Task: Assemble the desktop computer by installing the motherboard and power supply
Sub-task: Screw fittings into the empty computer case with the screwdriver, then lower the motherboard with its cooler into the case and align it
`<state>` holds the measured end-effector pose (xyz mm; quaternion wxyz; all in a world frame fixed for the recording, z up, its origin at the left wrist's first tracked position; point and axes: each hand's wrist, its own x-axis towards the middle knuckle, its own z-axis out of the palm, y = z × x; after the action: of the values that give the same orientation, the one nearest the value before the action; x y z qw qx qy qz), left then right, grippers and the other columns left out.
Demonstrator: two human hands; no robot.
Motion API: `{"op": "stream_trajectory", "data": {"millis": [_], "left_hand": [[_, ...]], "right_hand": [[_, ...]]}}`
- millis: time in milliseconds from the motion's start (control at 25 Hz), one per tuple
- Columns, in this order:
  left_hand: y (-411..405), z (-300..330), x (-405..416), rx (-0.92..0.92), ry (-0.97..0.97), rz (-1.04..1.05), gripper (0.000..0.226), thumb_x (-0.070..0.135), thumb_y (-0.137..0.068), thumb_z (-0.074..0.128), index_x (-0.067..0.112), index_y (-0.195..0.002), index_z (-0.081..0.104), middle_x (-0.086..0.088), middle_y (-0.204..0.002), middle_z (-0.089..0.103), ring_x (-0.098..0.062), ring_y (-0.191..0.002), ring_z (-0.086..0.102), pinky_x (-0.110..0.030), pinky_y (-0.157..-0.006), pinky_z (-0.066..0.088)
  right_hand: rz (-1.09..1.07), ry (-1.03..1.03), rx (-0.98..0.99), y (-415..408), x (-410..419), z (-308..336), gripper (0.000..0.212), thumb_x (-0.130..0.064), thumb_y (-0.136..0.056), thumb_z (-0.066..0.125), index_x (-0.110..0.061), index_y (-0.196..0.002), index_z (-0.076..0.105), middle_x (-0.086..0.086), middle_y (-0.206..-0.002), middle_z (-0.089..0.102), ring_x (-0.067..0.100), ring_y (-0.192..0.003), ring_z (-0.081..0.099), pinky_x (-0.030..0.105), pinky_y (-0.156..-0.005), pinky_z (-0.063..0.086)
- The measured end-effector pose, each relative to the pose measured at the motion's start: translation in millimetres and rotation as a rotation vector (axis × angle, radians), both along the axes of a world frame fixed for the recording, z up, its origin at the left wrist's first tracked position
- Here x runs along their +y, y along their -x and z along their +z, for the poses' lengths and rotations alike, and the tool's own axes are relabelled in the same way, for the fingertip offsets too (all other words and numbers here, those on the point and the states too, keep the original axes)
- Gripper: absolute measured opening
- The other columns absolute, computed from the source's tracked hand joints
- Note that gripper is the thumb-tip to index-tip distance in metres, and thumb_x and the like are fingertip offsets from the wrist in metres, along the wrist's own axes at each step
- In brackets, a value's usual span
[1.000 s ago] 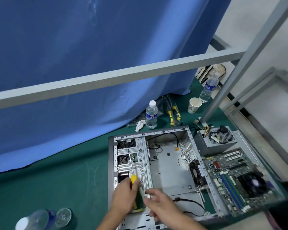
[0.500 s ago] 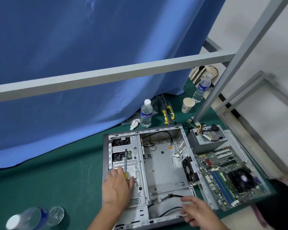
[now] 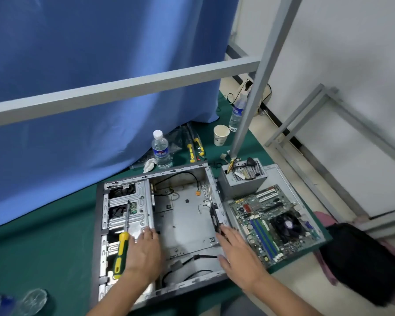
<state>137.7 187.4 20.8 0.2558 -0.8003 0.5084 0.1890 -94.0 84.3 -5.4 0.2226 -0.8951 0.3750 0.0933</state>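
- The case [image 3: 185, 226] lies open near the surface's [image 3: 43, 242] front edge, its main bay bare: neither part is installed yet.
- The motherboard [image 3: 274, 220] lies just beside the case at the surface's right edge; the power supply [image 3: 242, 179] sits behind it.
- The left hand [image 3: 144, 254], fingers straight, rests on the drive cage beside a screwdriver [image 3: 121, 247] lying there.
- The right hand [image 3: 240, 254], fingers spread and holding nothing, reaches toward the motherboard, probably to lift it in.

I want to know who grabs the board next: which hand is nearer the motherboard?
The right hand. It hovers at the case's right wall, right beside the motherboard lying outside the case. The left hand rests on the drive cage, across the open case from it.
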Motion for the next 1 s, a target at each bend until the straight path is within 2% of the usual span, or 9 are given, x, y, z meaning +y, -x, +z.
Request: {"op": "stream_trajectory", "data": {"millis": [80, 160, 280, 400, 520, 640, 720, 880, 1000], "left_hand": [[22, 6, -15, -0.044, 0.002, 0.036, 0.072, 0.047, -0.098, 0.035, 0.008, -0.155, 0.016, -0.016, -0.161, 0.015, -0.032, -0.147, 0.018, -0.055, -0.118, 0.017], [57, 9, -30, 0.032, 0.067, 0.008, 0.075, 0.05, -0.098, 0.034, 0.01, -0.156, 0.008, -0.014, -0.163, 0.003, -0.032, -0.15, 0.005, -0.054, -0.12, 0.011], [127, 5, -74, 0.179, 0.157, -0.199, 0.087, 0.058, -0.095, 0.039, 0.017, -0.156, -0.009, -0.009, -0.162, -0.017, -0.029, -0.149, -0.014, -0.054, -0.12, -0.001], [176, -4, -126, 0.171, 0.047, -0.3, 0.093, 0.06, -0.092, 0.046, 0.021, -0.155, -0.01, -0.013, -0.16, -0.02, -0.036, -0.147, -0.019, -0.057, -0.118, -0.004], [189, -19, -146, 0.058, -0.123, -0.298, 0.092, 0.06, -0.092, 0.046, 0.022, -0.156, -0.007, -0.017, -0.158, -0.02, -0.042, -0.144, -0.021, -0.06, -0.116, -0.009], [183, -29, -139, -0.075, -0.252, -0.409, 0.075, 0.044, -0.1, 0.036, 0.018, -0.156, -0.006, -0.018, -0.16, -0.016, -0.045, -0.143, -0.023, -0.061, -0.111, -0.019], [180, -36, -136, -0.091, -0.271, -0.429, 0.068, 0.037, -0.102, 0.032, 0.017, -0.156, -0.004, -0.018, -0.161, -0.013, -0.045, -0.143, -0.022, -0.062, -0.11, -0.019], [188, -39, -137, -0.08, -0.24, -0.365, 0.072, 0.053, -0.096, 0.03, 0.019, -0.156, 0.011, -0.016, -0.162, -0.006, -0.043, -0.145, -0.02, -0.063, -0.11, -0.021], [202, -41, -139, 0.059, -0.011, -0.204, 0.063, 0.042, -0.097, 0.037, 0.018, -0.153, 0.023, -0.013, -0.163, 0.004, -0.033, -0.149, -0.01, -0.054, -0.115, -0.018]], "right_hand": [[-0.098, -0.051, -0.141, 15, -21, 5, 0.056, -0.03, -0.101, 0.045, -0.029, -0.153, 0.025, -0.011, -0.159, 0.019, 0.007, -0.144, 0.021, 0.029, -0.119, 0.013], [-0.225, -0.039, -0.14, 39, -54, 6, 0.058, -0.025, -0.098, 0.052, -0.025, -0.151, 0.028, -0.005, -0.154, 0.029, 0.011, -0.138, 0.032, 0.031, -0.118, 0.027], [-0.336, -0.01, 0.143, 92, -109, 3, 0.065, -0.025, -0.093, 0.062, -0.02, -0.149, 0.028, 0.008, -0.148, 0.03, 0.026, -0.134, 0.033, 0.037, -0.109, 0.038], [-0.367, -0.087, 0.33, 130, -150, -11, 0.088, -0.019, -0.086, 0.071, -0.026, -0.154, 0.016, 0.012, -0.16, 0.009, 0.037, -0.141, 0.022, 0.045, -0.111, 0.035], [-0.184, -0.101, 0.419, 141, -173, -27, 0.11, -0.009, -0.078, 0.076, -0.033, -0.156, 0.003, 0.006, -0.163, -0.008, 0.038, -0.149, 0.002, 0.054, -0.117, 0.024], [0.04, -0.012, 0.498, 139, -181, -45, 0.111, -0.002, -0.077, 0.073, -0.031, -0.156, 0.0, 0.009, -0.164, 0.0, 0.037, -0.149, -0.002, 0.059, -0.117, 0.017], [0.147, 0.047, 0.538, 135, -182, -56, 0.109, -0.003, -0.078, 0.072, -0.027, -0.156, 0.0, 0.013, -0.162, 0.009, 0.04, -0.149, 0.001, 0.059, -0.117, 0.019], [0.264, 0.103, 0.552, 135, -191, -61, 0.11, -0.006, -0.075, 0.076, -0.027, -0.155, 0.005, 0.015, -0.155, 0.023, 0.042, -0.144, 0.016, 0.054, -0.111, 0.035], [0.273, 0.054, 0.488, 137, -202, -52, 0.099, -0.006, -0.073, 0.079, -0.029, -0.149, 0.02, 0.01, -0.145, 0.036, 0.035, -0.135, 0.031, 0.045, -0.097, 0.046]]}}
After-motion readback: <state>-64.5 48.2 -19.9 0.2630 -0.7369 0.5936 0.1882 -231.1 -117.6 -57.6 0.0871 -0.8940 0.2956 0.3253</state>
